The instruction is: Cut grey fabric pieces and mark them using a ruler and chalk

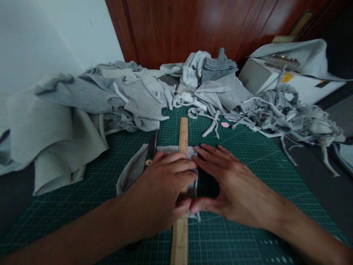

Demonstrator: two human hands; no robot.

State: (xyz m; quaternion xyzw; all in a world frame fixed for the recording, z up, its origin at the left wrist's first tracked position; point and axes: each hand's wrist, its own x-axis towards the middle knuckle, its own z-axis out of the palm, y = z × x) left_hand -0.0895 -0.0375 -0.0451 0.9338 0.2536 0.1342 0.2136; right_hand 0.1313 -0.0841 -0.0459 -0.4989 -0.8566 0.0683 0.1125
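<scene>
My left hand lies across a wooden ruler, its fingers bent over the ruler and pressing it down on a piece of grey fabric. My right hand is open beside it, fingers stretched out and thumb apart, with the tips touching the fabric's right edge. Dark scissors lie on the fabric left of the ruler, blades pointing away; my left hand and forearm cover most of their handles. The middle of the fabric is hidden under my left hand.
A green cutting mat with grid lines covers the table. Grey fabric heaps stand at the back left, with folded cloth at the back. Tangled fabric strips and a white box are at the right, near a pink disc.
</scene>
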